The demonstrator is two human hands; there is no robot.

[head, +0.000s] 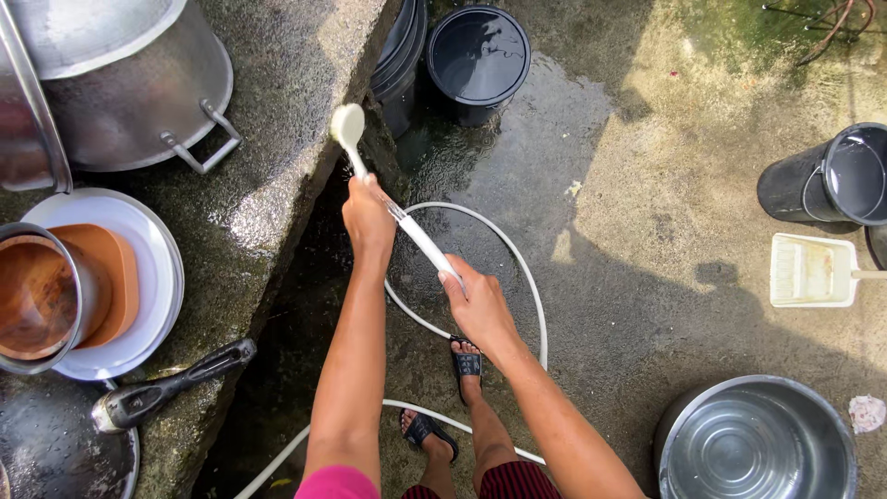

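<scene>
1. On the concrete ledge [277, 120] at the far left stand a big steel pot [139, 92], a white basin [152, 277] with an orange tray and a metal bowl [37, 296] in it, and a pan with a black handle [171, 386].
2. Over the ledge's edge, the left hand [368, 220] is closed around the handle of a white ladle [349, 127], whose bowl points up and away from the person.
3. Just right of it, the right hand [476, 305] grips the end of a white hose [517, 268], aimed at the ladle handle; water runs along it.
4. Below, the hose loops on the wet ground around two sandalled feet [467, 360].
5. Farther up stands a black bucket [476, 55].
6. At the right are another black bucket [832, 177], a white dustpan [813, 270] and a steel bowl [753, 444].
</scene>
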